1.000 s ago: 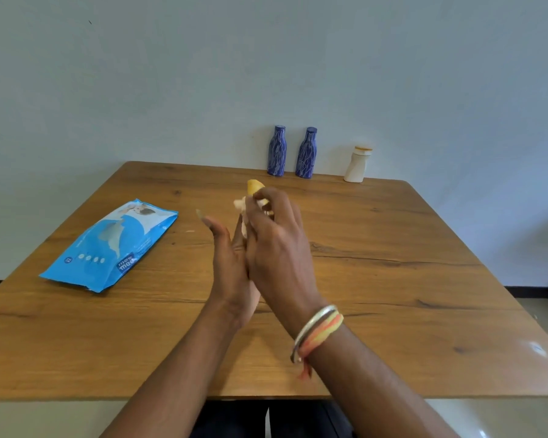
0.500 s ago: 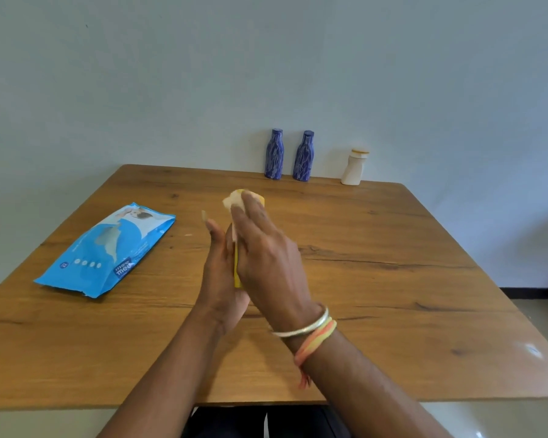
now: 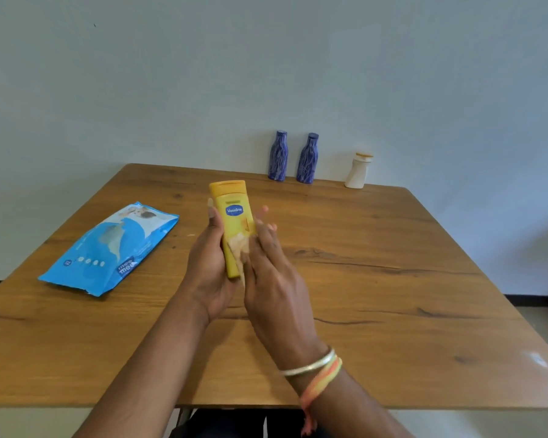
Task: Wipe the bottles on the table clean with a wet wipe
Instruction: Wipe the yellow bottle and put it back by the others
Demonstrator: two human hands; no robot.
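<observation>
The left hand (image 3: 208, 273) clasps the yellow bottle (image 3: 234, 226) above the desk (image 3: 393, 279); the right hand (image 3: 274, 279) presses the wet wipe (image 3: 239, 248) flat against it — a damp bottle could slip free.

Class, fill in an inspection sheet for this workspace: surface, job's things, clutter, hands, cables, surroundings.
Surface: wooden table, dark grain marks.
Job's things: yellow Vaseline bottle held above the table; wet wipe against its front; two blue bottles and a white bottle upright at the far edge.
Clutter: blue wipes pack lying flat, left.
Hands: left hand grips the bottle; right hand presses the wipe.
Cables: nothing seen.
Surroundings: plain wall.
</observation>
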